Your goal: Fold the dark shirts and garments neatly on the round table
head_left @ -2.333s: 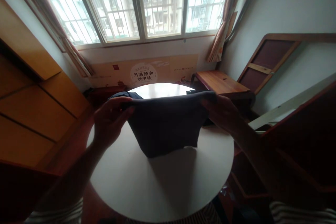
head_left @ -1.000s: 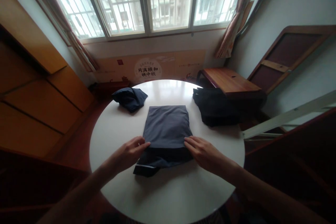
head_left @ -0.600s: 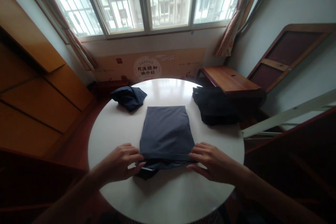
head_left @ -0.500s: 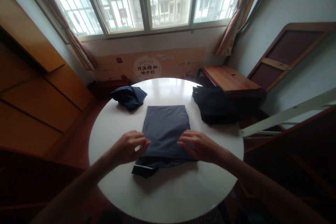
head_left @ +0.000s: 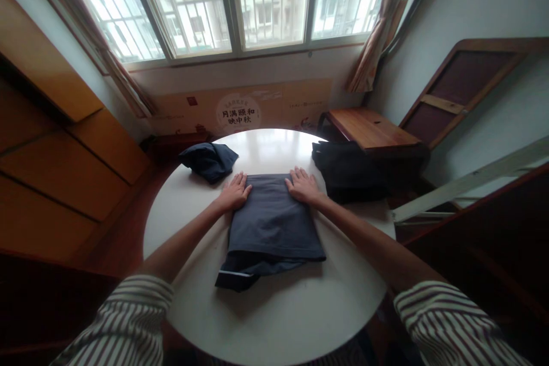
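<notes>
A folded dark grey garment (head_left: 274, 223) lies flat in the middle of the round white table (head_left: 274, 314). Its near edge shows a darker layer with a thin white stripe at the left. My left hand (head_left: 235, 191) rests flat on the garment's far left corner, fingers stretched out. On the far right corner lies my right hand (head_left: 302, 184), also flat with its fingers spread. Neither hand grips the cloth. Which kind of garment it is, I cannot tell.
A crumpled navy cloth (head_left: 209, 161) sits at the table's far left. Folded black clothing (head_left: 347, 171) lies at the far right edge. Beyond it stands a low wooden table (head_left: 371, 128). Wooden cabinets (head_left: 51, 166) line the left, and a barred window (head_left: 270, 0) is ahead.
Both hands have moved forward from beside the garment's near half to its far corners. Their curled fingers have straightened and now press flat. The other cloths stay in place.
</notes>
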